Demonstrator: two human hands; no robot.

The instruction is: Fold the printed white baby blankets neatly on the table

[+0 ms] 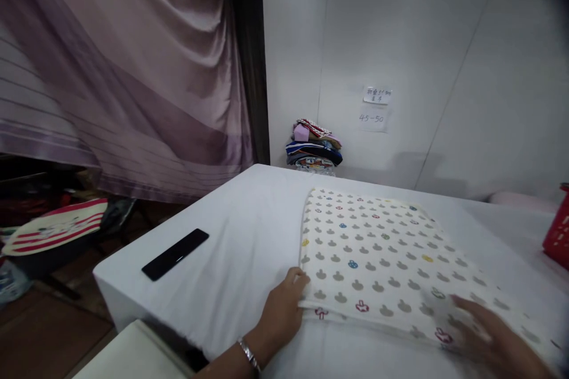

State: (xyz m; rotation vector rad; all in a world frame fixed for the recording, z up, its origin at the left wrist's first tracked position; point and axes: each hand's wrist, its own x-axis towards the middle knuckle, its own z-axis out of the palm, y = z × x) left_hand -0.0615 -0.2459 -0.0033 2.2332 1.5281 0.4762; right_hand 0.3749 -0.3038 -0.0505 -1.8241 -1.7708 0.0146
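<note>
A folded white cloth printed with small grey and coloured shapes lies flat on the white table. My left hand, with a bracelet at the wrist, has its fingers curled round the cloth's near left corner. My right hand is blurred by motion and rests flat on the cloth's near right part, fingers stretched out.
A black phone lies on the table's left side. A pile of folded clothes sits against the white wall behind the table. A red basket stands at the right edge. A purple curtain hangs at left.
</note>
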